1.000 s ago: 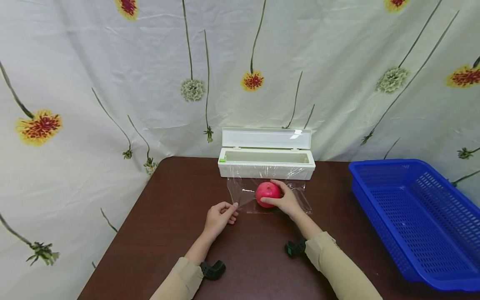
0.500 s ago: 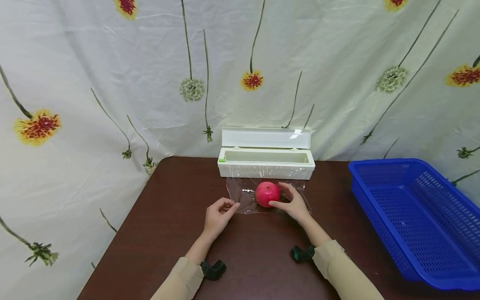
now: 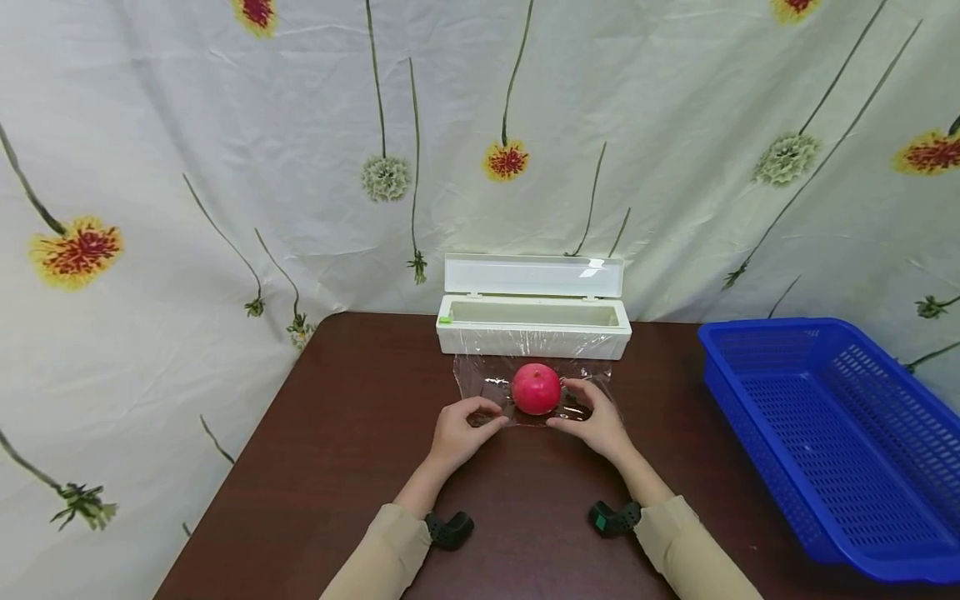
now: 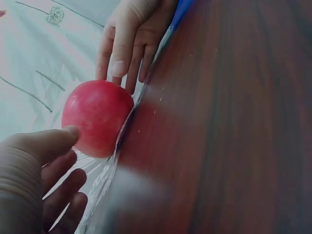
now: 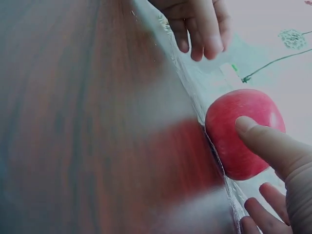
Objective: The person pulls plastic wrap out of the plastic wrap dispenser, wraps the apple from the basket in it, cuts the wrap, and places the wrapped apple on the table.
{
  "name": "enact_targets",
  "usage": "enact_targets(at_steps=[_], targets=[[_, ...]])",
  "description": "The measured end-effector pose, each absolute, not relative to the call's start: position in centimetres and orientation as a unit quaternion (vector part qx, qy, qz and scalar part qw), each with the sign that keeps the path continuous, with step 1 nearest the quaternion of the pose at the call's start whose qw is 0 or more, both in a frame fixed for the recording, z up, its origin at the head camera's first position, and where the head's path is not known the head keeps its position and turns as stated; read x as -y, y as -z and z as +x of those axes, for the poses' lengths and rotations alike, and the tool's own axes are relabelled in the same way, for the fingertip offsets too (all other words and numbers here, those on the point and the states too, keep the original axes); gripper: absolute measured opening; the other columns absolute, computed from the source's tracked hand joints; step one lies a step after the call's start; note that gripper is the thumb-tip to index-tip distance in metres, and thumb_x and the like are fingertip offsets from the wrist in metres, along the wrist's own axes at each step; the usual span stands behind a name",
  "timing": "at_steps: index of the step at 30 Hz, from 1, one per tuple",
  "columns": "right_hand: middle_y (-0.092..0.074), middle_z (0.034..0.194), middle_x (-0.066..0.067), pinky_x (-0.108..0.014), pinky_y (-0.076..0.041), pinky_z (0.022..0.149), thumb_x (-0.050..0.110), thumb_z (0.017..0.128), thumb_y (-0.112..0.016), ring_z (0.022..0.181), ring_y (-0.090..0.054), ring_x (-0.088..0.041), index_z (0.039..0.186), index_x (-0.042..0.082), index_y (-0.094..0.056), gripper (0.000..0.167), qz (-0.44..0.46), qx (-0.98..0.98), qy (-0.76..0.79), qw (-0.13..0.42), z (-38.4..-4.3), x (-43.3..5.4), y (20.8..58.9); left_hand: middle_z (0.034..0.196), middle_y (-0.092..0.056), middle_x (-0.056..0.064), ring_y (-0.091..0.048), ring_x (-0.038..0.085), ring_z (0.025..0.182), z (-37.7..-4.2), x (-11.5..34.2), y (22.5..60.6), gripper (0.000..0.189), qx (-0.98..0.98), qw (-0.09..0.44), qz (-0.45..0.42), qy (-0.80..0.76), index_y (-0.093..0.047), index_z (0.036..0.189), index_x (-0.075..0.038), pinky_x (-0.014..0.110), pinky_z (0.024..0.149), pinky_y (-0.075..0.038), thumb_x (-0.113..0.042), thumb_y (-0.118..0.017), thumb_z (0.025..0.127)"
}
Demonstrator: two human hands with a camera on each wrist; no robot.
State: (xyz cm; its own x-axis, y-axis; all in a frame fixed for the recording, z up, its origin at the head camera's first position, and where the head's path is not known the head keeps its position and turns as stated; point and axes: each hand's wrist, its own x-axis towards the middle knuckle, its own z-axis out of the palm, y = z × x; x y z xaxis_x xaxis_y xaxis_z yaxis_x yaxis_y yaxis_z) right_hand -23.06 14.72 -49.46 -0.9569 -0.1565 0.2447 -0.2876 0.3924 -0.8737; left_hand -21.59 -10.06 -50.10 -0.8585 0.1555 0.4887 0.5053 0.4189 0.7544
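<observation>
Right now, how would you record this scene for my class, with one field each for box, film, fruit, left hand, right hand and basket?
Box: white, lid open
Film: clear, running from box front onto table
Fruit: red, round, on film
Left hand: left of fruit
Right hand: right of fruit
Basket: blue, right of box

Left hand (image 3: 455,433) and right hand (image 3: 603,428) (both loosely curved) face each other.

Booth-like — flowered cloth (image 3: 300,108) behind table (image 3: 352,392)
</observation>
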Motion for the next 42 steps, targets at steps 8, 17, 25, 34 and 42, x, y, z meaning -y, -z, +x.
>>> enact_targets(at_steps=[8, 17, 25, 34, 42], targets=[[-0.061, 0.118, -0.010, -0.047, -0.044, 0.094, 0.022, 0.069, -0.085, 0.110, -0.055, -0.031, 0.119, 0.007, -0.060, 0.058, 0.126, 0.856, -0.498, 0.052, -23.0, -15.3, 49.9, 0.084, -0.069, -0.005, -0.064, 0.007, 0.075, -22.0, 9.1, 50.2, 0.015, 0.844, 0.111, -0.200, 0.485, -0.071, 0.088, -0.012, 0.024, 0.066, -0.052, -0.017, -0.079, 0.076], [-0.066, 0.108, -0.006, -0.042, -0.049, 0.085, 0.025, 0.071, -0.083, 0.098, -0.059, -0.024, 0.111, 0.010, -0.066, 0.046, 0.126, 0.873, -0.469, 0.042, -23.1, -16.1, 50.1, 0.082, -0.068, -0.003, -0.063, 0.010, 0.073, -22.4, 8.8, 50.4, 0.016, 0.855, 0.099, -0.198, 0.469, -0.071, 0.089, -0.012, 0.024, 0.065, -0.052, -0.015, -0.079, 0.076], [-0.069, 0.097, 0.000, -0.036, -0.050, 0.079, 0.022, 0.075, -0.081, 0.090, -0.060, -0.018, 0.101, 0.013, -0.072, 0.029, 0.145, 0.881, -0.448, 0.036, -23.1, -16.3, 50.1, 0.081, -0.068, -0.003, -0.062, 0.010, 0.073, -22.8, 8.7, 50.6, 0.016, 0.864, 0.092, -0.187, 0.458, -0.072, 0.089, -0.012, 0.024, 0.065, -0.051, -0.016, -0.080, 0.075], [-0.068, 0.088, 0.007, -0.038, -0.047, 0.079, 0.018, 0.079, -0.076, 0.088, -0.057, -0.016, 0.091, 0.018, -0.076, 0.012, 0.166, 0.891, -0.417, 0.062, -23.2, -16.3, 50.1, 0.075, -0.066, -0.008, -0.059, 0.006, 0.068, -22.9, 8.3, 50.6, 0.005, 0.880, 0.097, -0.177, 0.430, -0.073, 0.084, -0.014, 0.023, 0.061, -0.048, -0.017, -0.074, 0.081], [-0.067, 0.087, 0.006, -0.038, -0.047, 0.078, 0.016, 0.078, -0.078, 0.087, -0.059, -0.017, 0.087, 0.020, -0.076, 0.010, 0.154, 0.885, -0.431, 0.083, -23.0, -16.1, 50.3, 0.075, -0.067, -0.008, -0.058, 0.005, 0.066, -22.8, 8.1, 50.4, 0.005, 0.875, 0.110, -0.177, 0.437, -0.072, 0.082, -0.013, 0.022, 0.061, -0.048, -0.017, -0.074, 0.081]])
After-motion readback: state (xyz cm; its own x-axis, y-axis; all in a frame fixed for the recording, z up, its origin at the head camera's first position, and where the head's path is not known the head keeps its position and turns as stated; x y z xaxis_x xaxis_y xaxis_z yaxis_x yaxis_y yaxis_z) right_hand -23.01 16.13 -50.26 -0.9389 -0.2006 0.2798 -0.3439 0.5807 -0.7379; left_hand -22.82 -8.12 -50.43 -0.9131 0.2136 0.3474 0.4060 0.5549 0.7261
